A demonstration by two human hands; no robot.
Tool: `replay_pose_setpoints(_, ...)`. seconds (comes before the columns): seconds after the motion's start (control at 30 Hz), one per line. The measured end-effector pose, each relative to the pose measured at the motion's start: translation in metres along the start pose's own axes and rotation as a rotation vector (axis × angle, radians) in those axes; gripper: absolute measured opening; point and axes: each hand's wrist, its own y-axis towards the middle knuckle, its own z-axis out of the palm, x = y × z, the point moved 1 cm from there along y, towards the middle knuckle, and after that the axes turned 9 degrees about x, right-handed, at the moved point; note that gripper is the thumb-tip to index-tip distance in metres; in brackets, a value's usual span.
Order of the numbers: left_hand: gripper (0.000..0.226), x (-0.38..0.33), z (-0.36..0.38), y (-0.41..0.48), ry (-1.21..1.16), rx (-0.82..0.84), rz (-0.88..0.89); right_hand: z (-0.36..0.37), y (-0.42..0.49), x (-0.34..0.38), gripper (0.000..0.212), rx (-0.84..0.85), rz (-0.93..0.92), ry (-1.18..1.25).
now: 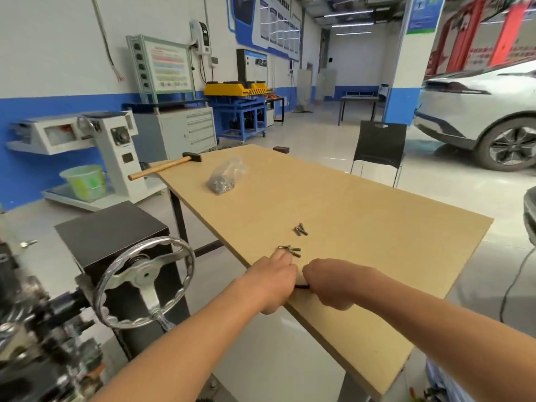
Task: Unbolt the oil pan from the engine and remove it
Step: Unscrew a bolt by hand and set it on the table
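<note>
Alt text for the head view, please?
At a wooden table's edge, the right hand grips a thin black tool while fingers of the left hand reach loose bolts. A hammer and plastic bag lie farther back.

Lower left: engine (26,329) motion-blurred, cut by left and bottom edges; parts indistinct. Between hands: black tool (301,286), short stretch visible, rest hidden inside curled right hand (327,282); type indeterminate. Palm side of left hand (274,282) hidden; hold on tool cannot be told. Near left fingertips: bolts (290,250), too small to count. Contents of plastic bag (227,177) unclear. Right edge cuts car (478,111).
</note>
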Motion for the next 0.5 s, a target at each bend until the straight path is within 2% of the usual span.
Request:
replay_pose_setpoints(0.13, 0.03, 0.01, -0.001, -0.038, 0.153, 0.065, 0.01, -0.01, -0.004, 0.037, 0.033, -0.036, -0.082, -0.117)
replay_pose_setpoints(0.2, 0.029, 0.02, -0.001, -0.063, 0.119, 0.121, -0.046, -0.017, -0.004, 0.056, 0.04, -0.039, -0.104, -0.115)
replay_pose_setpoints(0.3, 0.026, 0.046, -0.013, -0.11, 0.078, 0.135, -0.113, -0.032, -0.002, 0.09, 0.04, -0.101, -0.219, -0.076)
replay_pose_setpoints(0.4, 0.01, 0.081, -0.044, -0.175, 0.058, 0.063, -0.13, -0.062, -0.003, 0.132, 0.035, -0.298, -0.462, 0.035)
replay_pose_setpoints(0.5, 0.003, 0.122, -0.082, -0.257, -0.078, -0.131, -0.206, -0.109, -0.012, 0.186, 0.016, -0.581, -0.752, 0.252)
